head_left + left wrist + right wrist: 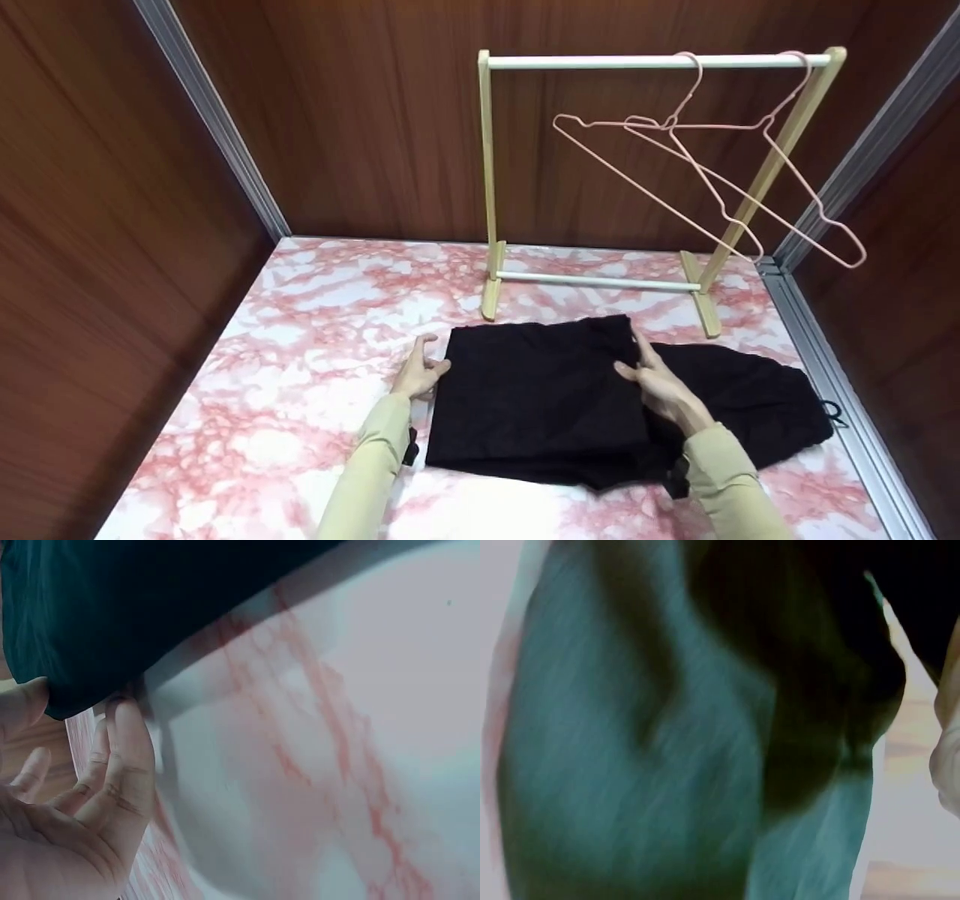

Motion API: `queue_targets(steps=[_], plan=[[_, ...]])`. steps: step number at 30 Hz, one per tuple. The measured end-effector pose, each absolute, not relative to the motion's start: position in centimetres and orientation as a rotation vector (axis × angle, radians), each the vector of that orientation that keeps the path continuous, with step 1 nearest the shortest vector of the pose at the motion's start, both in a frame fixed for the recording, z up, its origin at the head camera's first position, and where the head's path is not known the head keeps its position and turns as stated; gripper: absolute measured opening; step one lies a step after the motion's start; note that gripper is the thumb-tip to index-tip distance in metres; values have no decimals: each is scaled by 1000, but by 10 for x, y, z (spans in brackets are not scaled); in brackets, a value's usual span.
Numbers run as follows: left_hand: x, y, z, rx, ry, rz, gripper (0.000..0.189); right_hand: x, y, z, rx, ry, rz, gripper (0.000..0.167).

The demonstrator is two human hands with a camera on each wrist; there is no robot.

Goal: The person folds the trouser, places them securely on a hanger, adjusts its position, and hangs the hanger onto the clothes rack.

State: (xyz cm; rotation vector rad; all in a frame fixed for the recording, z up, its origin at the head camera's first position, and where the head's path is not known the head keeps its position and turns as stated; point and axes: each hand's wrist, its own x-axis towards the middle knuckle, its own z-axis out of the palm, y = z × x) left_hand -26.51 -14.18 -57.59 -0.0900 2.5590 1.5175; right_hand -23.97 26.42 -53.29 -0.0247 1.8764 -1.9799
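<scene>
Dark brown wood-grain walls [360,150] enclose a table [300,322] with a pink-and-white marbled top, and silver metal strips [214,112] run along the corners. Toward the back right of the table stands a rack [585,63] with pale wooden posts and white rails. In front of it, a folded black garment [540,394] lies across the near middle of the table. One part forms a rough rectangle between two hands; the rest spreads to the right, past the right hand. Two pink hangers [673,120] hook over the right half of the top rail, both sloping down to the right.

A person reaches in from the near side in pale yellow-green sleeves [379,442]. The right hand [660,382] grips the right edge of the rectangle, thumb on top and fingers along the far side of the edge. The left hand [418,375] touches the left edge with its thumb, fingers spread and slightly bent; I cannot tell whether it pinches the cloth. A small black cord [832,412] loops out at the garment's right end.
</scene>
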Motion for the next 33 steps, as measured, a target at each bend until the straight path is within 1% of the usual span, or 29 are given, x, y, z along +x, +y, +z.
queue_targets(steps=[5, 9, 11, 13, 16, 18, 20, 23, 27, 32, 33], plan=[[-269, -136, -577, -136, 2584, 1489, 53, -236, 280, -544, 27, 1968, -1870, 91], [-272, -131, -581, -111, 2641, 1461, 59, -234, 281, -556, 146, 2161, -1731, 83], [-273, -126, -581, -114, 2635, 1466, 57, -234, 280, -561, 215, 2255, -1675, 77], [-274, -122, -580, -131, 2595, 1496, 49, -234, 279, -565, 260, 2296, -1655, 66], [-273, -117, -581, -117, 2512, 1629, 33, -233, 276, -569, 296, 2329, -1691, 42], [-273, -118, -580, -94, 2482, 1708, 26, -233, 274, -569, 282, 2352, -1729, 27], [-272, -122, -578, -79, 2499, 1760, 23, -233, 270, -567, 255, 2375, -1773, 21], [-272, -132, -574, -66, 2540, 1805, 21, -233, 261, -563, 220, 2363, -1845, 21], [-272, -146, -572, -101, 2539, 1847, 23, -233, 246, -563, 253, 2298, -1906, 25], [-269, -155, -578, -213, 2580, 1763, 30, -235, 232, -573, 298, 2297, -1856, 30], [-268, -156, -579, -235, 2595, 1730, 31, -236, 231, -576, 302, 2301, -1839, 29]])
